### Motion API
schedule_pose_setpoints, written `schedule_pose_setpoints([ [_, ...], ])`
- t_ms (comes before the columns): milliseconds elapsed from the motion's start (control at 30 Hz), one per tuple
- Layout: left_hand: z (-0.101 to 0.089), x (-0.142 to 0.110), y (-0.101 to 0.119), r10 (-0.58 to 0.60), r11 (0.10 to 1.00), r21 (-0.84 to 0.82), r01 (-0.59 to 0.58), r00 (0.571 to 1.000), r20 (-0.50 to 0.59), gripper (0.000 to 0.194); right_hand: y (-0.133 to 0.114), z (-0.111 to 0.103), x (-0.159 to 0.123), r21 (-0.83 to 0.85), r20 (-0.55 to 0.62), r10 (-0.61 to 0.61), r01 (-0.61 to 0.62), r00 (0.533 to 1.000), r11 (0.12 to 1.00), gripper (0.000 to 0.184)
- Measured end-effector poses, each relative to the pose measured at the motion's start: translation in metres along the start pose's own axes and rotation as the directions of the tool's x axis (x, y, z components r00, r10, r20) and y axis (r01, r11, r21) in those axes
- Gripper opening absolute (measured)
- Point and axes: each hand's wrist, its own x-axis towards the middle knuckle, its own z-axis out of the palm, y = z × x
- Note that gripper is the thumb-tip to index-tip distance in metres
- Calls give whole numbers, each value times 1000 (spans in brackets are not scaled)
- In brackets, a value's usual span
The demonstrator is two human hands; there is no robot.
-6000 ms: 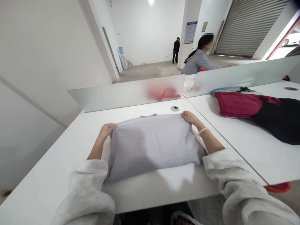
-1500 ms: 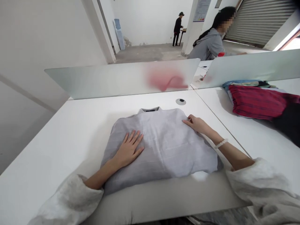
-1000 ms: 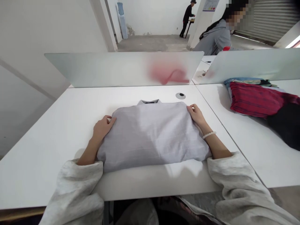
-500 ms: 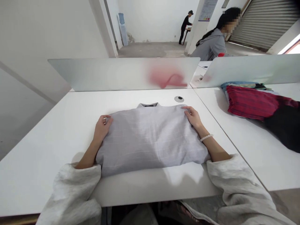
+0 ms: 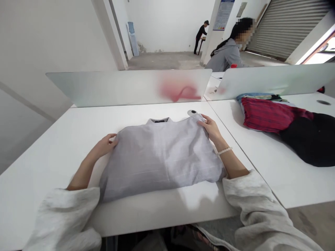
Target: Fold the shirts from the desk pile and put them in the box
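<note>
- Head view: at the left, the left hand [image 5: 102,145] is reaching in over the white desk [image 5: 47,157], its curled fingers meeting the shirt's far left corner; whether they are pinching it or merely touching, I cannot tell.
- Between the hands, the grey shirt [image 5: 141,160] is lying folded on the desk, its long axis running left to right, roughly parallel with the desk's near edge. Its body is spreading from the hands toward that edge, while its collar [image 5: 160,121] is pointing at the far edge.
- At the right, the right hand [image 5: 211,130] is grasping the far right corner, thumb on top and other fingers partly hidden. Both hands are bordering the shirt, but the right is overlapping its cloth more, so it is the nearer one.
- Just behind that corner, the cable hole [image 5: 192,112] is sitting partly covered.
- Beyond the seam [image 5: 247,157], a red plaid garment [image 5: 264,113] and a black garment [image 5: 311,139] are lying on the adjoining desk [image 5: 261,167].
- Compared with half a second ago, the right corner is now reaching up to the cable hole rather than stopping short of it, and the left thumb is covering less cloth. Unlike a second and a half ago, the left hand is no longer lying flat on the shirt's front.
</note>
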Motion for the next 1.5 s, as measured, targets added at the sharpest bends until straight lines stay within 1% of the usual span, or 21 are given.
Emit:
schedule_pose_setpoints([
  [33, -9, 0, 15, 23, 997, 67, -24, 1000, 7, 58, -7, 2, -1, -23, 27, -16, 17, 1000, 1000, 46],
  [100, -23, -1, 59, 123, 986, 108, -124, 992, 14, 55, -22, 9, -6, -69, 87, -58, 64, 995, 996, 32],
  [133, -26, -2, 88, 227, 967, 102, -235, 970, 86, 54, -29, 13, -10, -80, 123, -81, 91, 989, 993, 30],
  [167, -26, -2, 119, 346, 932, 52, -359, 924, 164, 54, -36, 17, -14, -80, 160, -105, 119, 982, 990, 29],
  [200, -23, -1, 152, 449, 889, -26, -457, 861, 237, 54, -42, 21, -19, -69, 199, -128, 144, 972, 987, 29],
  [267, -7, 4, 210, 621, 779, -184, -600, 695, 363, 60, -55, 25, -28, -19, 275, -167, 179, 947, 984, 28],
  [300, 4, 9, 234, 681, 728, -250, -638, 632, 369, 66, -60, 27, -32, 16, 305, -185, 189, 934, 982, 28],
  [367, 28, 22, 266, 756, 653, -352, -671, 544, 365, 71, -68, 28, -38, 91, 334, -218, 199, 917, 976, 28],
  [400, 39, 29, 274, 757, 650, -386, -654, 520, 395, 68, -71, 27, -40, 119, 335, -227, 197, 915, 973, 29],
  [467, 55, 42, 277, 706, 704, -421, -572, 496, 506, 58, -73, 26, -40, 146, 317, -226, 188, 921, 971, 29],
  [533, 64, 52, 268, 621, 780, -419, -465, 490, 612, 49, -73, 24, -38, 140, 286, -210, 176, 935, 974, 29],
  [633, 64, 62, 246, 527, 850, -405, -337, 512, 679, 44, -71, 20, -32, 131, 262, -174, 143, 949, 981, 31],
  [700, 61, 64, 236, 484, 874, -419, -245, 501, 717, 44, -70, 17, -30, 136, 279, -139, 105, 950, 985, 34],
  [800, 60, 62, 234, 533, 835, -538, -118, 419, 736, 49, -69, 15, -32, 151, 328, -109, 62, 938, 987, 37],
  [867, 63, 59, 239, 633, 743, -665, -75, 400, 663, 58, -69, 16, -34, 170, 370, -104, 43, 923, 985, 38],
  [933, 67, 55, 246, 703, 652, -755, -63, 422, 572, 64, -68, 19, -36, 177, 401, -99, 29, 911, 984, 39],
  [1000, 69, 54, 252, 709, 636, -769, -61, 439, 552, 60, -68, 22, -38, 155, 412, -92, 29, 907, 987, 40],
  [1133, 60, 55, 251, 611, 754, -651, -85, 454, 649, 40, -67, 21, -37, 122, 391, -109, 66, 914, 990, 45],
  [1300, 43, 60, 232, 434, 891, -430, -144, 546, 716, 35, -69, 14, -33, 197, 353, -157, 91, 922, 976, 44],
  [1400, 37, 63, 218, 411, 905, -393, -162, 569, 713, 33, -69, 12, -31, 191, 319, -155, 97, 935, 977, 46],
  [1500, 31, 63, 211, 478, 865, -459, -205, 619, 624, 34, -67, 12, -27, 140, 263, -166, 132, 950, 981, 47],
])
